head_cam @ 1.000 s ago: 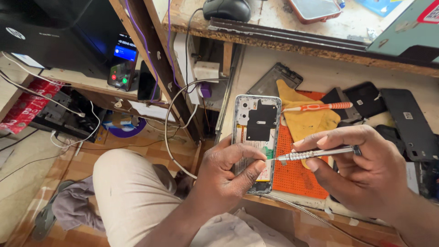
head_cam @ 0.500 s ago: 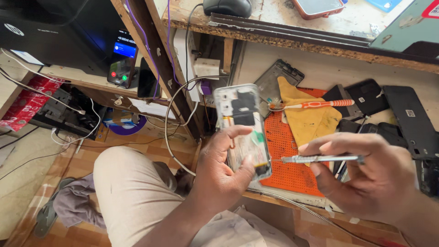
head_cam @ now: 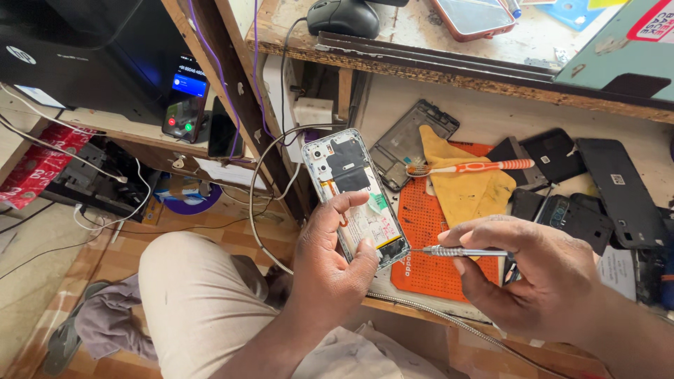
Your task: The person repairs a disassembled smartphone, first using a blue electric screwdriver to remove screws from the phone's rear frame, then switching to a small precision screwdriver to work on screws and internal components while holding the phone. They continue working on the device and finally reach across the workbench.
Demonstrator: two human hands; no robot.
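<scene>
The opened phone (head_cam: 354, 198) sits clamped in the left hand (head_cam: 337, 263), tilted above the orange mat (head_cam: 428, 238). The right hand (head_cam: 540, 274) pinches a screwdriver (head_cam: 460, 251) just beside its lower edge. A slipping tip could scratch the board.

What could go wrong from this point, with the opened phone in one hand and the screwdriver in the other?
1. The left hand holds the open phone in the air off the bench edge; a slip could drop it to the floor.
2. The screwdriver in the right hand points at the phone's exposed lower end; a jab might scratch parts or nick the battery.
</scene>
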